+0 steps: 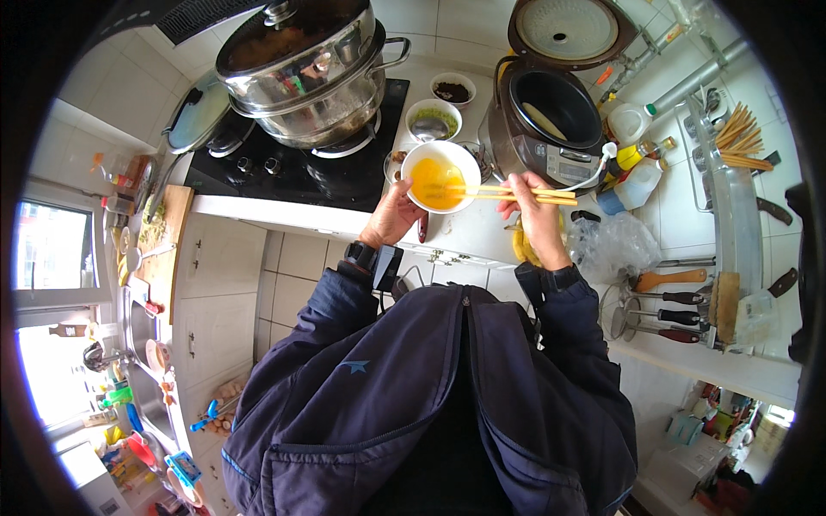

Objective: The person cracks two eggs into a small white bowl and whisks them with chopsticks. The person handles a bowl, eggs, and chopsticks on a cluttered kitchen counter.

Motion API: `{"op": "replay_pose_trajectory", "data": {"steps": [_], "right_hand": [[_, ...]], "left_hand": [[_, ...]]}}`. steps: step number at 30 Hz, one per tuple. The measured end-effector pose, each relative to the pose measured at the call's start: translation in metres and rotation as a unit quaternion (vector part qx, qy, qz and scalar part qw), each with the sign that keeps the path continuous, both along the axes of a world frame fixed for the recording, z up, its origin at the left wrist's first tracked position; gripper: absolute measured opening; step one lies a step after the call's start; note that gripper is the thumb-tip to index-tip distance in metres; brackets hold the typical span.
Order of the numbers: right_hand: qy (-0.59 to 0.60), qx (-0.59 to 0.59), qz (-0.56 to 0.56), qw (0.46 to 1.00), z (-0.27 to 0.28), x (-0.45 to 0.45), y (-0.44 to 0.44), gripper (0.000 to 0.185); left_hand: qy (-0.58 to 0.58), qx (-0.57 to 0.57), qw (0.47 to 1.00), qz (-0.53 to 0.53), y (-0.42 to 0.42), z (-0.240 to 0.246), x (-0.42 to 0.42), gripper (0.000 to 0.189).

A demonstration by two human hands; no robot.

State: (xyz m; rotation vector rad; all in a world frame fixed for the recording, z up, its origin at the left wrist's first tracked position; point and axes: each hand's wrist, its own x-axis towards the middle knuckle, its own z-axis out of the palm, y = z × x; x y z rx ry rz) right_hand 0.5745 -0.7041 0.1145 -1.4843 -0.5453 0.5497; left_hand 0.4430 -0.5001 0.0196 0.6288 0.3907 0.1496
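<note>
My left hand point(392, 216) grips the rim and side of a white bowl point(472, 169) over the counter's front part. Yellow beaten egg point(433, 180) lies in the bowl. In my right hand point(530, 213) is a pair of light wooden chopsticks point(497, 192), held almost level, with their tips in the egg. Just behind the bowl stands a bowl of chopped greens point(441, 115) with a metal spoon point(428, 129) in it. Farther back is a small bowl of dark seasoning point(452, 91). A dish with brown pieces point(398, 157) is partly hidden by the egg bowl.
A steel steamer pot point(310, 97) stands on the black gas hob point(310, 177) at left. An open rice cooker point(548, 148) is at right, near bottles point(639, 155), bananas point(526, 248) and a plastic bag point(613, 248). A cutting board point(179, 245) lies far left; utensils point(674, 316) hang at right.
</note>
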Motion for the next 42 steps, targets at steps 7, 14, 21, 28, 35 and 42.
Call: {"op": "replay_pose_trajectory", "data": {"steps": [7,14,21,28,35,42], "right_hand": [[0.002,0.001,0.02,1.0,0.0,-0.001,0.0,0.03],[-0.005,0.05,-0.034,0.998,-0.001,0.0,0.004,0.029],[-0.014,0.023,-0.018,0.999,0.006,-0.004,0.001,0.029],[-0.07,0.009,-0.101,0.992,0.021,0.002,0.0,0.031],[-0.044,-0.008,-0.038,0.998,0.013,0.005,0.005,0.029],[-0.019,-0.006,0.027,0.999,0.001,0.008,0.003,0.029]], "left_hand": [[-0.011,0.0,1.0,-0.001,0.001,-0.003,-0.001,0.051],[-0.007,0.006,1.0,0.003,0.0,0.002,-0.002,0.05],[0.005,-0.004,1.0,0.005,0.001,-0.004,0.0,0.049],[-0.001,-0.004,1.0,0.01,-0.001,-0.007,0.002,0.052],[0.006,0.009,1.0,0.008,-0.004,-0.005,0.003,0.055],[0.009,0.008,1.0,0.006,-0.003,-0.006,0.004,0.053]]}}
